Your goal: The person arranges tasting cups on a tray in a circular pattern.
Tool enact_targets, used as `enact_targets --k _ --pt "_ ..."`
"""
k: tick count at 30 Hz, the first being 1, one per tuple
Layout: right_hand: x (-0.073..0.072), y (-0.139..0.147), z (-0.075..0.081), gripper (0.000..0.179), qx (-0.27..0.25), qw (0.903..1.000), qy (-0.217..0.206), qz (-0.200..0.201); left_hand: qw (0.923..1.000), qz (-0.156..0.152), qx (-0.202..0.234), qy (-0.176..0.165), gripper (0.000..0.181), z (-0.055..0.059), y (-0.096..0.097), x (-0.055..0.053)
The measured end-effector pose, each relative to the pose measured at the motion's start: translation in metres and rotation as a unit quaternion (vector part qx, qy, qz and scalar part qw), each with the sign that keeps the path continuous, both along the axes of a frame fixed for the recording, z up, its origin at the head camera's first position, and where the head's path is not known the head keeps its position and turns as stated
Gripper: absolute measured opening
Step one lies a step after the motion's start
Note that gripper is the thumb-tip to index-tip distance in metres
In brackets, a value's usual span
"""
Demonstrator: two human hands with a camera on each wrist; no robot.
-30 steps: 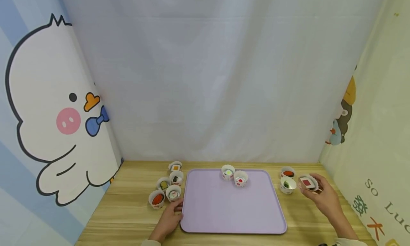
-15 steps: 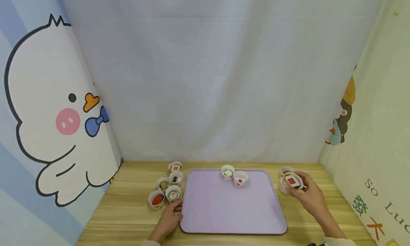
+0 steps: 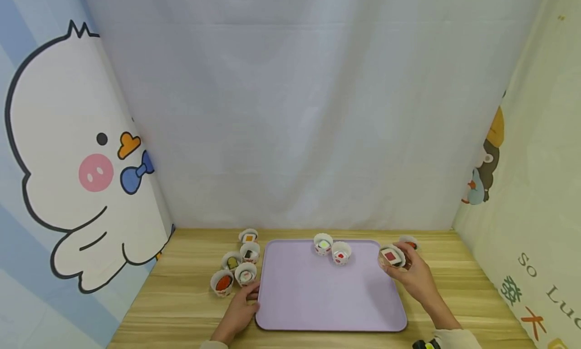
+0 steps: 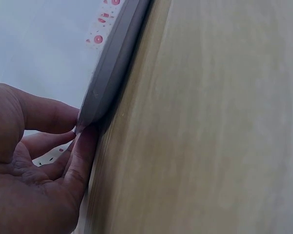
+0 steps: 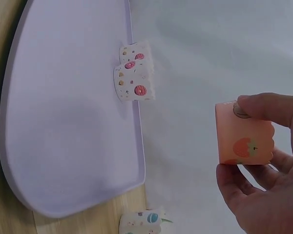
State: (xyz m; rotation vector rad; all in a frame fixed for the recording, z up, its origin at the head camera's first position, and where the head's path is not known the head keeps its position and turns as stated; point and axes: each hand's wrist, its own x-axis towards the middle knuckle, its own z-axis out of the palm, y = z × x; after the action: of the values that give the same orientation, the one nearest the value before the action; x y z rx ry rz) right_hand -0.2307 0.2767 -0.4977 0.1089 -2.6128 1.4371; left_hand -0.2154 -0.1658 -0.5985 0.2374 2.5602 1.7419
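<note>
My right hand [image 3: 418,279] pinches a paper baking cup [image 3: 389,257] between thumb and fingers, raised over the right edge of the lilac tray [image 3: 322,298]. Inside this cup is a white piece with a dark red square centre, like a toy sushi roll. The right wrist view shows the cup's pink-orange side with a strawberry print [image 5: 245,146]. At the tray's left edge, my left hand [image 3: 238,308] grips the rim, its fingertips around it in the left wrist view. Two white printed cups [image 3: 341,253] stand side by side at the tray's far edge.
Left of the tray, several filled paper cups [image 3: 245,274] cluster on the wooden table [image 3: 181,298]. A cup with a red-orange filling [image 3: 410,242] stands right of the tray, partly behind my right hand. A pale cloth [image 3: 290,112] hangs along the back.
My right hand has carried the held cup leftward, from beyond the cups on the right to over the tray's right edge. My left hand has stayed at the tray's rim.
</note>
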Motion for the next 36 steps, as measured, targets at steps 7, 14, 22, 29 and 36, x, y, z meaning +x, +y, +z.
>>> enact_targets --k 7,14,22,29,36 --pt "-0.008 -0.018 -0.012 0.065 -0.018 0.9997 -0.013 -0.009 1.0 0.001 -0.007 -0.003 0.056 0.002 0.0 0.0" --pt "-0.015 -0.035 -0.026 0.066 -0.005 0.9996 0.01 -0.025 0.9999 0.004 -0.009 -0.006 0.055 0.003 0.0 0.0" --pt "-0.024 -0.051 -0.042 0.065 0.001 0.999 -0.007 -0.044 0.9998 0.002 -0.019 -0.002 0.055 0.003 -0.001 0.0" --pt "-0.03 -0.063 -0.053 0.062 -0.013 0.9985 -0.004 -0.053 0.9998 0.003 -0.022 -0.002 0.054 0.002 -0.001 -0.001" --pt "-0.03 -0.073 -0.062 0.063 0.01 0.9973 -0.035 -0.064 0.9998 0.005 -0.019 -0.009 0.054 0.003 -0.001 0.001"
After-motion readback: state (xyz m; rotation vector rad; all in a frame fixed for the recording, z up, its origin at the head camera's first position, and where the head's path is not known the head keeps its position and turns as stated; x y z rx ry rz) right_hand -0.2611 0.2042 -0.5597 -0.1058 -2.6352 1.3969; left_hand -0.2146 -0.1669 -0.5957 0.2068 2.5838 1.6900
